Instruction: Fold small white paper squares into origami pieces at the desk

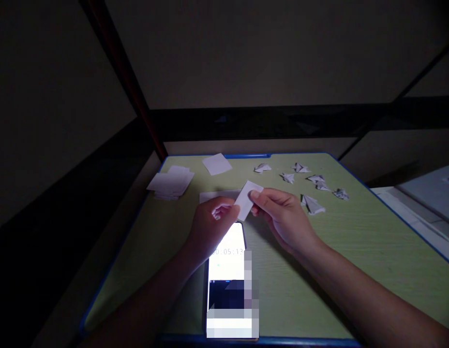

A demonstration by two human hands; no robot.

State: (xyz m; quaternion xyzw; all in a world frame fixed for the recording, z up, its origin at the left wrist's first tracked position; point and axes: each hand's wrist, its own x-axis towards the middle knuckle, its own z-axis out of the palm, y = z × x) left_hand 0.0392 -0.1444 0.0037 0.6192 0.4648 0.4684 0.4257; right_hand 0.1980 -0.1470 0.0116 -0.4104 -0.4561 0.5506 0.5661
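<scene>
Both my hands hold one small white paper slip above the green table. My left hand pinches its lower left edge, fingers curled. My right hand pinches its upper right edge between thumb and forefinger. Just below the hands a lit phone lies flat on the table. Another white slip lies on the table behind my left hand.
A stack of white paper slips sits at the table's far left, with one loose sheet beside it. Several folded paper figures are scattered at the far right. The table has a blue rim; dark frame bars stand behind.
</scene>
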